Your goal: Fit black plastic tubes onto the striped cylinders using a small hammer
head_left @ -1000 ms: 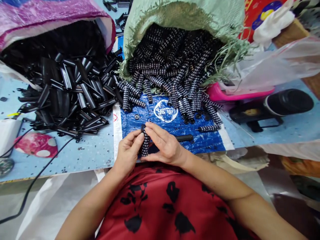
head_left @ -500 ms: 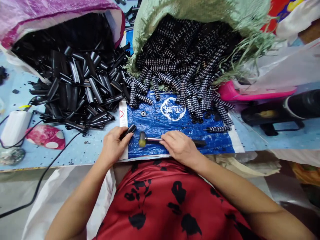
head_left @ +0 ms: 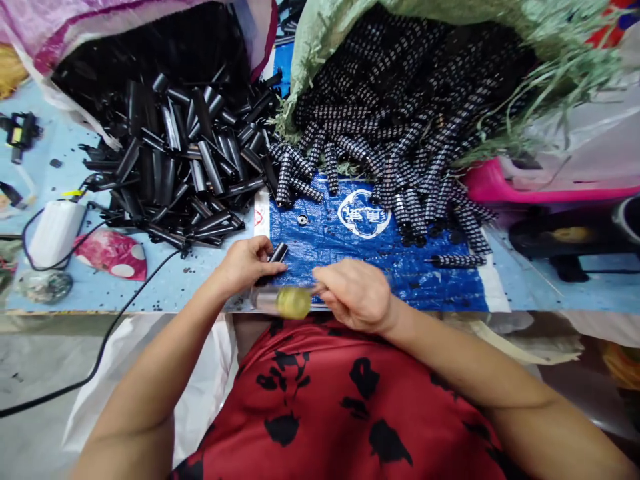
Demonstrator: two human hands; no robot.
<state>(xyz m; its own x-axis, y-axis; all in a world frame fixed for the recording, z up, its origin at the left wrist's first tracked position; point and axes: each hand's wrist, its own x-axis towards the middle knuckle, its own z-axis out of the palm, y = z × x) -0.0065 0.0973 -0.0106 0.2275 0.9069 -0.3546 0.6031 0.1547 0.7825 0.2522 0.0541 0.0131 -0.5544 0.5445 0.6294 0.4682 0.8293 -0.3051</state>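
Observation:
My left hand is closed around a short black plastic piece, holding it down on the left edge of a blue woven mat. My right hand is wrapped round the handle of a small mallet, whose yellow head is lifted and blurred just in front of the black piece. Behind the mat lie two heaps: plain black clips on the left and black tubes with white dots on the right.
A pink sack spills the black clips, a green woven sack spills the dotted tubes. A white device with a black cable, a red spotted bag, and a pink tray lie on the light blue table.
A second ago both hands held a dotted tube. Then my left hand set a black piece on the mat and my right hand picked up the mallet and raised it.

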